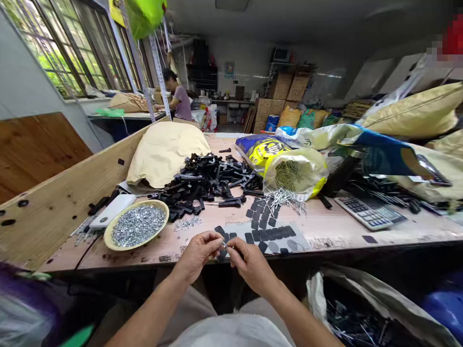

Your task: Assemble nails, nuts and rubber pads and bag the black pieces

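Gripping small silvery piece btwn pinched fingers of L hand & R hand, at front edge of desk, near flat black pads, prob. light, stiff, slick & easy to drop, so best held by ends w/ fingertips.

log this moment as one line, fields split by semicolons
left hand: pinching small shiny piece; right hand: at same piece, grip unclear; beyond hands: dark pads on worktable; leftward: bowl of metal bits

Small, slim silvery piece, slanted, partly hidden, held up by the worktable's near edge, around mid-length.
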A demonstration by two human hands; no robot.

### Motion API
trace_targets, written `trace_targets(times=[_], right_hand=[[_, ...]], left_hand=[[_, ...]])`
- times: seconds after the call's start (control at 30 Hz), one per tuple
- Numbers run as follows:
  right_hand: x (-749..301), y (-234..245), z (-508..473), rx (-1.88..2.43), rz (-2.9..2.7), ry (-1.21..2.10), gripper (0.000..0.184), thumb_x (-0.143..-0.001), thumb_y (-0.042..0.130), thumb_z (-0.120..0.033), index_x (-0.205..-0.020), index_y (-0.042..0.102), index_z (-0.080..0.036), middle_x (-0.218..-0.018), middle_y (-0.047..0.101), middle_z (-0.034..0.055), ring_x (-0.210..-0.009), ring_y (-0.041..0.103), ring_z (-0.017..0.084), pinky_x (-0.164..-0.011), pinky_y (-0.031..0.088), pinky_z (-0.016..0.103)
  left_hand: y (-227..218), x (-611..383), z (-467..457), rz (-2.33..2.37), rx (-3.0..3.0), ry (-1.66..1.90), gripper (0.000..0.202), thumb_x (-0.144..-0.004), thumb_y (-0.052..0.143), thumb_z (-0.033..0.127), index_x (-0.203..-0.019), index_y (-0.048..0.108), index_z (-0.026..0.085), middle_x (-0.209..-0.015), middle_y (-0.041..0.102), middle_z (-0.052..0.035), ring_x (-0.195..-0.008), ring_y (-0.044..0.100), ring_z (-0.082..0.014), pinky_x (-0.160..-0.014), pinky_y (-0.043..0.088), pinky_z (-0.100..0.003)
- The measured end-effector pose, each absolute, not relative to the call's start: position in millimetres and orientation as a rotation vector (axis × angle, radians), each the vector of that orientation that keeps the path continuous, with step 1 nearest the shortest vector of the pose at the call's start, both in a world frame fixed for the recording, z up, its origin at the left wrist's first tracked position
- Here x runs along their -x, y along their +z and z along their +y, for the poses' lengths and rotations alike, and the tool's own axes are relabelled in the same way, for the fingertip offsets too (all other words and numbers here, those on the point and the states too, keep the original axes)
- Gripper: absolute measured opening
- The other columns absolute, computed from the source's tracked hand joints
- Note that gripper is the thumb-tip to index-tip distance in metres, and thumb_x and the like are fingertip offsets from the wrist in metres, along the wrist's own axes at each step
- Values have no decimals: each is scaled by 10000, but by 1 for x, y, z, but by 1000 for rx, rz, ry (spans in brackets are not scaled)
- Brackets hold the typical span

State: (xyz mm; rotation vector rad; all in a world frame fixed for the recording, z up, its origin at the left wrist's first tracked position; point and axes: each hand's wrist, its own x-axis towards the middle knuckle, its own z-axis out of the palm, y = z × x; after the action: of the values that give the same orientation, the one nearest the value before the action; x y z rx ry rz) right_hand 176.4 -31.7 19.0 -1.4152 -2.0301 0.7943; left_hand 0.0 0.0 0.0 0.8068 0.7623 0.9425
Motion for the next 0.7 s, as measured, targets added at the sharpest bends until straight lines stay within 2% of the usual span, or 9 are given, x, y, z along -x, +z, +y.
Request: trace_targets(times=[0.07,0.17,0.33,0.5,0.6,0.7], right_hand=[[-178,17,-34,1430,-2100,576,178,-991,454,-311,-941,589,-206,-734,603,0,-648,548,128,-639,343,225],[-179,18,-35,1437,-2099,550,186,-987,458,-307,-916,597,-206,-719,605,1,-629,541,125,-628,338,232],[-182,23,-35,1381,-1793,1174,284,-980,488,-423,-831,564,-192,-555,534,-52,-414,414,66,-463,312,185],[-189,15,-33,1225,-1480,1674,485,-852,606,-644,-842,575,-161,-519,496,-66,-347,355,47,-354,241,171],[-191,7,-35,1203,-1417,1718,540,-815,630,-687,-836,573,-150,-517,498,-65,-341,351,41,-345,244,166],[-190,2,-39,1246,-1462,1595,547,-838,598,-700,-835,573,-154,-515,499,-62,-336,355,42,-341,233,165]], left_hand=[[-2,-1,1,810,-841,951,410,-598,874,458,-751,652,150,-646,586,34,-563,465,-60,-549,356,-176],[-5,-2,1,835,-892,968,365,-617,866,427,-741,664,148,-645,581,36,-574,463,-61,-572,371,-180],[-12,-3,-1,805,-918,972,331,-633,849,407,-775,705,145,-656,618,15,-606,486,-79,-600,377,-195],[-16,-7,-7,765,-924,943,330,-640,841,407,-787,723,136,-645,649,-13,-607,486,-91,-584,344,-205],[-18,-9,-9,772,-909,928,338,-630,856,394,-802,730,132,-637,644,-10,-595,463,-85,-581,333,-205],[-19,-10,-11,752,-889,909,358,-644,860,425,-790,718,131,-639,629,-8,-604,460,-87,-591,338,-208]])
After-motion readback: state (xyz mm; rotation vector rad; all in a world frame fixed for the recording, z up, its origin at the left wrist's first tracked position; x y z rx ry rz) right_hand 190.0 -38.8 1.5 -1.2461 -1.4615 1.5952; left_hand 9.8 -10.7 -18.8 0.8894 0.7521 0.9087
